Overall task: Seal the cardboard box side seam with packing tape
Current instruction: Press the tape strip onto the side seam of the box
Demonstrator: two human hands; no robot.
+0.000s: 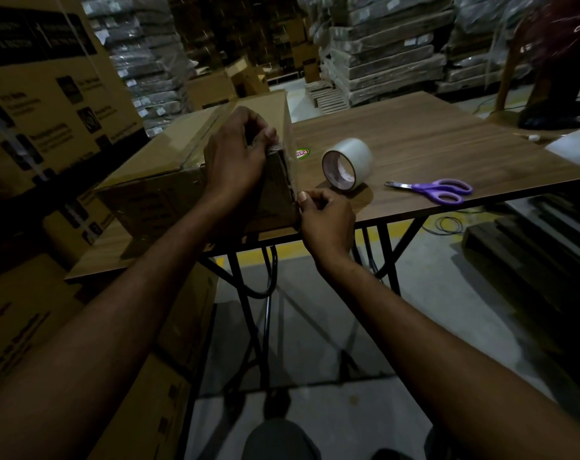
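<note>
Side seam judged partly sealed, with smoothing left to do.

The creased matte box [169, 154] is set on the wood-grain table [106, 250]. By the left hand [235, 157] the glossy clear strip [291, 179] is pinched at the top corner, and by the right hand [325, 220] lower down (on the seam). A round roll [348, 164] and purple-handled scissors [437, 190] are seen further right.

The left hand [235, 157] covers the top of the tape strip [291, 171].
</note>
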